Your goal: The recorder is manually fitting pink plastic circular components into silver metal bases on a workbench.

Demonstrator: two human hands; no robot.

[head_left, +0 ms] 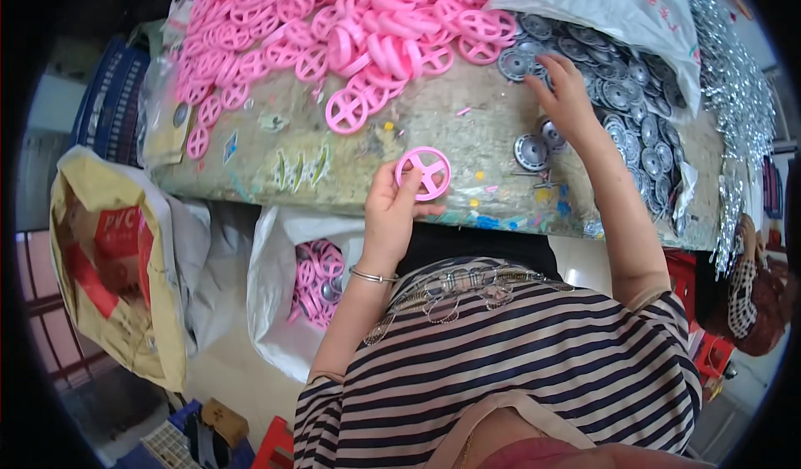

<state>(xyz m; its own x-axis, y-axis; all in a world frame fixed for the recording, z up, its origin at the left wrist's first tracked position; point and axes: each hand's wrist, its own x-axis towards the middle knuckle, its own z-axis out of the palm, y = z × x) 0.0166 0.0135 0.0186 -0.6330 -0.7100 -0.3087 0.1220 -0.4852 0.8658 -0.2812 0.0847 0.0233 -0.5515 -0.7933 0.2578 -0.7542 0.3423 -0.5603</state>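
Observation:
My left hand [392, 206] is closed on a pink plastic wheel with spokes [429, 170], held up just above the table's near edge. Thumb and fingers pinch its left side. Farther right, my right hand [567, 98] reaches over the near left part of a pile of grey plastic discs [617, 93]. Its thumb and fingers are spread, and nothing shows between them. One grey disc [517, 64] lies right beside the fingertips. Two more loose discs, one of them a round grey disc [531, 152], lie on the table below that hand.
A big heap of pink wheels [375, 18] covers the far side of the worn table [284, 127]. A white sack [609, 6] lies over the grey pile, with silver tinsel [730, 93] to its right. Below the near edge stand a white sack [271, 302] holding pink wheels and a yellowish sack [163, 302].

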